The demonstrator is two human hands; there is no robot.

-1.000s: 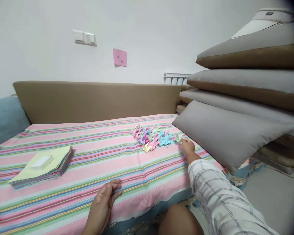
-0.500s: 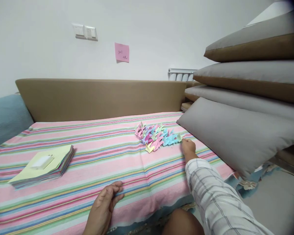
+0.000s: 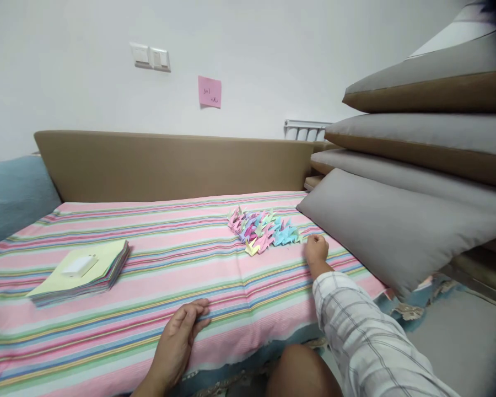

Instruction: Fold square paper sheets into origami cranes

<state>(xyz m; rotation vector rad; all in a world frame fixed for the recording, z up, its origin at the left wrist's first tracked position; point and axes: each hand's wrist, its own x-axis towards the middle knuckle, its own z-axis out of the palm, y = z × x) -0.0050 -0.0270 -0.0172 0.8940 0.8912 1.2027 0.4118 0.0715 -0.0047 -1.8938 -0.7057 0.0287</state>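
Several folded paper cranes (image 3: 265, 230) lie bunched together on the striped cloth, in pink, purple, yellow, green and blue. At the right end of this cluster is my right hand (image 3: 316, 249), beside the blue and green cranes. Its fingers are curled closed, and whatever they may hold is hidden. My left hand (image 3: 181, 336) rests near the front edge of the cloth, with loosely bent fingers apart and nothing in them. To its left lies a stack of coloured square paper (image 3: 103, 275) with a white charger plug (image 3: 79, 266) on top.
Pink striped cloth (image 3: 157, 264) covers the surface up to a brown backrest (image 3: 173, 168). Grey cushions (image 3: 397, 220) are piled on the right, and a blue cushion (image 3: 16, 198) stands at the left. A pink note (image 3: 209, 92) and light switches (image 3: 150, 57) are on the wall.
The green crane at the cluster's right end shows less beside my right hand, which has shifted only slightly. My left hand stays nearly in place. The whole view has tilted a little.
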